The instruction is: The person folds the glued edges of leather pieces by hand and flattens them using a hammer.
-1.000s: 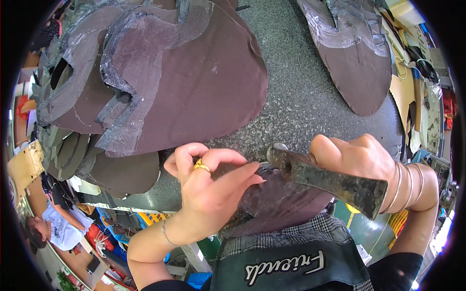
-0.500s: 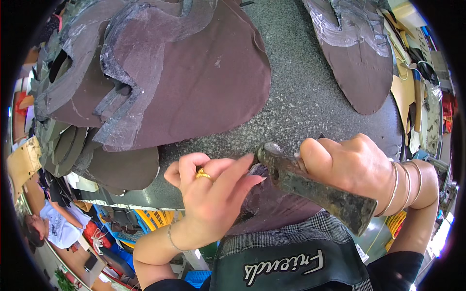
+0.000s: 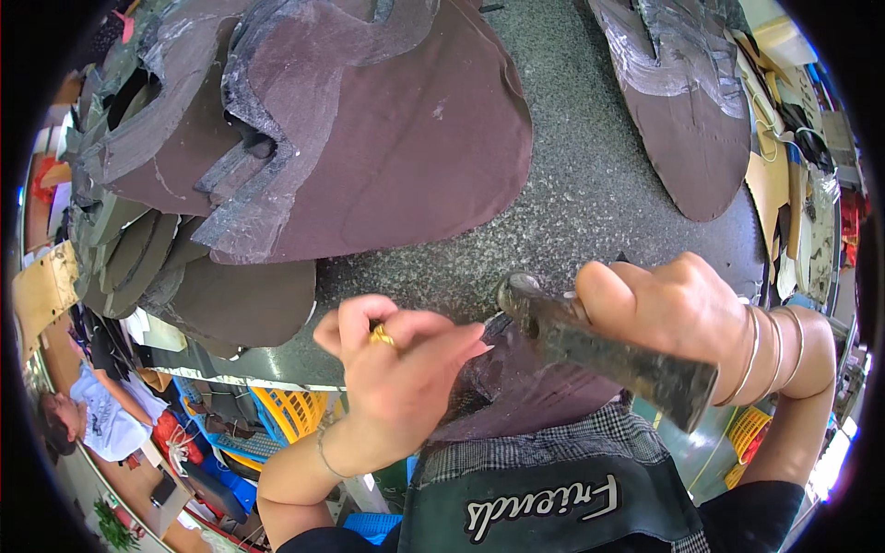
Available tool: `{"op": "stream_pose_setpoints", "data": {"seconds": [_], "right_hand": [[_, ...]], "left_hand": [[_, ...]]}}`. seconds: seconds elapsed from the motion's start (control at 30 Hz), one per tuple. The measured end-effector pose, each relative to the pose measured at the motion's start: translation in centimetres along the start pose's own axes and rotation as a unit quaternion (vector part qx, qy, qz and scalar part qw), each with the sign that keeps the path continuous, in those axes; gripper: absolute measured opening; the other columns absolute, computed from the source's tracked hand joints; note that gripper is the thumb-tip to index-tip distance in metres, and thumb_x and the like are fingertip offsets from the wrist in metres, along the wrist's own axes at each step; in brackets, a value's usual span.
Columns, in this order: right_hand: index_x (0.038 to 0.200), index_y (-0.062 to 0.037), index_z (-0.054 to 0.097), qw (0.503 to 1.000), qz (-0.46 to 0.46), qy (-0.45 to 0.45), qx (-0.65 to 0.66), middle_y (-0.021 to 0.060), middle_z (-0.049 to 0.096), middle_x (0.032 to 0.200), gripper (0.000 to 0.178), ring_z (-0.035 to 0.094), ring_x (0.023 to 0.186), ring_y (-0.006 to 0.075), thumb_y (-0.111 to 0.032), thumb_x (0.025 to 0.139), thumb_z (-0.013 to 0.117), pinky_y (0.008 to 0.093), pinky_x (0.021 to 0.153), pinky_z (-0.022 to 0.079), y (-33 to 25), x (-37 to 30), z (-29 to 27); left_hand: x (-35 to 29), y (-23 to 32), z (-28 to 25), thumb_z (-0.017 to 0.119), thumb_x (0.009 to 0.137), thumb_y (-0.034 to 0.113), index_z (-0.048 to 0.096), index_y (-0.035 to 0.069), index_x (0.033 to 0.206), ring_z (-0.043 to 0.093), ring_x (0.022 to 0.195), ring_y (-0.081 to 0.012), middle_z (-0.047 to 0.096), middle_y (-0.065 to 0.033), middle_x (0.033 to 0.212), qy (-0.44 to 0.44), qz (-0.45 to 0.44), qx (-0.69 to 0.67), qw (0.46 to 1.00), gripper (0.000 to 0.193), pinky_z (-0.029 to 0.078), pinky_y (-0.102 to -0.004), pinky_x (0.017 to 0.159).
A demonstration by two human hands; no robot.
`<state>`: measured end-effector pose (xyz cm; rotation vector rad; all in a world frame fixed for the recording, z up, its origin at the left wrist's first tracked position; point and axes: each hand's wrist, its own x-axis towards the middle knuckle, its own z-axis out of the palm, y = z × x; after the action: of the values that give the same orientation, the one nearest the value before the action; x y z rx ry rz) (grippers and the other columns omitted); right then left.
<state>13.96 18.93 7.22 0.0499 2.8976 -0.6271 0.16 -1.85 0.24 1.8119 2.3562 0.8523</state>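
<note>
Since the earlier frames, the hammer has been brought lower and closer to the near edge of the slab, and the left hand has been shifted with it toward the person's body; the hammer is gripped in the right hand, whose fingers are wrapped tight around its worn handle, with the metal head just beside the left fingertips; the left hand is held with fingers pressed together, pinching the edge of a dark brown piece that lies at the slab's near edge and hangs over it toward the apron; whether the hammer head is touching the piece cannot be told; a large stack of similar brown pieces, some with pale grey borders, is seen on the far left of the slab, and another pile lies at its far right; the work is judged to be in progress on one piece only; whether either pile has been hammered cannot be told; yellow crates are visible below the slab's near-left edge.
</note>
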Motion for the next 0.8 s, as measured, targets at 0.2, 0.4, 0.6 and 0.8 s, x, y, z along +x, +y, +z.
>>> {"op": "stream_pose_setpoints", "data": {"seconds": [0.2, 0.4, 0.6, 0.8], "right_hand": [[0.085, -0.0061, 0.049, 0.999, 0.015, -0.033, 0.026, 0.0071, 0.050, 0.059, 0.022, 0.059, 0.048, 0.0273, -0.017, 0.080, 0.067, 0.0368, 0.042, 0.045, -0.7, 0.3, -1.1], [0.093, -0.0073, 0.048, 0.998, 0.015, 0.054, -0.031, 0.0118, 0.051, 0.065, 0.023, 0.057, 0.055, 0.0368, -0.009, 0.078, 0.066, 0.0435, 0.051, 0.042, -0.3, -0.1, -2.6], [0.094, -0.0037, 0.050, 0.990, 0.107, -0.027, 0.091, 0.0109, 0.049, 0.062, 0.023, 0.057, 0.051, 0.0317, -0.012, 0.080, 0.066, 0.0398, 0.044, 0.043, -0.1, -1.9, -0.8], [0.073, -0.0081, 0.053, 0.999, 0.036, 0.020, 0.008, 0.0110, 0.048, 0.073, 0.015, 0.054, 0.053, 0.0318, -0.010, 0.079, 0.066, 0.0404, 0.048, 0.041, 0.7, -1.2, -1.2]], "left_hand": [[-0.1, 0.7, -0.9, 0.071, 0.067, 0.010, 0.073, 0.018, 0.095, 0.042, 0.096, -0.0217, 0.062, 0.0084, 0.090, -0.018, 0.035, 0.047, 0.998, 0.030, 0.024, -0.0415, 0.079], [1.4, 0.6, -0.7, 0.079, 0.069, 0.007, 0.072, 0.018, 0.096, 0.045, 0.093, -0.0215, 0.059, 0.0082, 0.088, 0.006, -0.006, 0.011, 1.000, 0.030, 0.026, -0.0403, 0.083], [3.0, -0.3, 0.2, 0.083, 0.067, 0.014, 0.075, 0.018, 0.092, 0.046, 0.091, -0.0209, 0.061, 0.0088, 0.087, 0.009, -0.006, -0.037, 0.999, 0.026, 0.028, -0.0386, 0.083], [1.7, 0.5, -0.1, 0.083, 0.065, 0.016, 0.076, 0.024, 0.093, 0.042, 0.096, -0.0209, 0.061, 0.0118, 0.087, 0.005, 0.025, 0.063, 0.998, 0.030, 0.025, -0.0400, 0.084]]}}
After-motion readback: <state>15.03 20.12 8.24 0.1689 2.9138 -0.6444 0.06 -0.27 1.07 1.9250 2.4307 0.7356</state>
